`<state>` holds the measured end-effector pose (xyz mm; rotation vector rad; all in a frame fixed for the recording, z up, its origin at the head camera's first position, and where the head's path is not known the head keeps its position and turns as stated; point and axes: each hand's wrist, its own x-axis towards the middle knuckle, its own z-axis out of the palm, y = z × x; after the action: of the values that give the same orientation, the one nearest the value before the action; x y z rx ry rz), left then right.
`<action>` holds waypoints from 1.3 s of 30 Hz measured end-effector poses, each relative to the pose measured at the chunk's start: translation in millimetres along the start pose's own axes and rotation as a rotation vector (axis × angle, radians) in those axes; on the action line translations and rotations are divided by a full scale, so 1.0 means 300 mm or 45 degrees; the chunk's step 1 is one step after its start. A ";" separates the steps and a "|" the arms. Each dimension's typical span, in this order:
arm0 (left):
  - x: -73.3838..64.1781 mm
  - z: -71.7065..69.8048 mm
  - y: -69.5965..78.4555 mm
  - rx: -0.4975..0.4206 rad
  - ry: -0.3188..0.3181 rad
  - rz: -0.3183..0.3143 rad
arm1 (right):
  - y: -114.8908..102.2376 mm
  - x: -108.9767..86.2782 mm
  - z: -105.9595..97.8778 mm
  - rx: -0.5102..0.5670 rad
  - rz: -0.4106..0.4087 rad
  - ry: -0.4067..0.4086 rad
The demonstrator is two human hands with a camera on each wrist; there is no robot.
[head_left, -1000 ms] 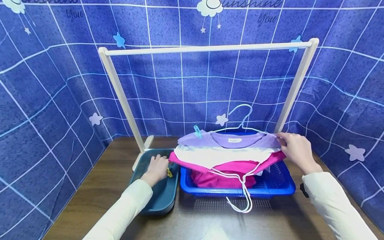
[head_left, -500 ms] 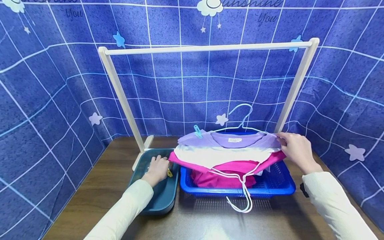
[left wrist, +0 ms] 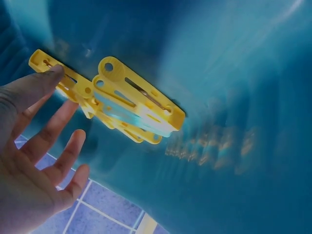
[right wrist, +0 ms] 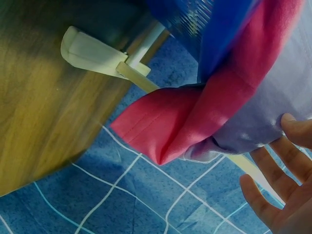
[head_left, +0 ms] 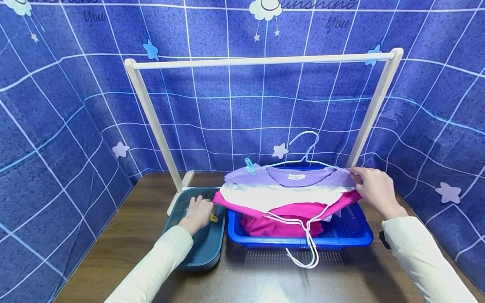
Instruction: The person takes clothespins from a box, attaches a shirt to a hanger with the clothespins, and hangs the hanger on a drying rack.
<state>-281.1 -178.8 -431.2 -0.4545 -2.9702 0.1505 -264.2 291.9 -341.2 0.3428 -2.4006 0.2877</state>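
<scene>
My left hand [head_left: 198, 212] reaches into the dark teal bin [head_left: 204, 252]. In the left wrist view its thumb and forefinger pinch a yellow clothespin [left wrist: 78, 87], the other fingers spread apart. More yellow clothespins [left wrist: 146, 100] and a light blue one lie against it in a small heap. At the right, my right hand [head_left: 375, 187] pinches the shoulder edge of a purple shirt [head_left: 322, 179] on a pale blue hanger [head_left: 313, 146]. A blue clothespin [head_left: 250, 167] clips that shirt's other shoulder. White [head_left: 280, 193] and pink [head_left: 299, 209] shirts are layered in front of it.
Beneath the shirts stands a blue basket [head_left: 265, 241] with pink cloth inside. White hanger hooks [head_left: 310, 252] hang over its front rim. Behind rises a white rack with a top bar [head_left: 261, 62], its left foot beside the bin. A blue patterned curtain [head_left: 246, 113] surrounds the table [head_left: 125, 248].
My left hand shifts only slightly inside the bin, and the yellow clothespin beside it moves a little. The right hand and the shirts stay in place.
</scene>
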 end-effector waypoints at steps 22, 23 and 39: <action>-0.026 -0.095 -0.026 -0.108 -0.041 -0.039 | 0.005 0.006 0.004 0.007 0.050 -0.050; -0.028 -0.099 -0.030 -0.112 -0.042 -0.041 | 0.005 0.006 0.004 0.007 0.048 -0.048; -0.039 -0.161 -0.065 -0.128 0.106 -0.052 | 0.004 0.007 0.002 0.007 0.068 -0.040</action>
<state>-268.6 -197.2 -382.7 -0.4008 -2.9126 -0.0221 -266.5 292.4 -340.3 0.2881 -2.4429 0.3157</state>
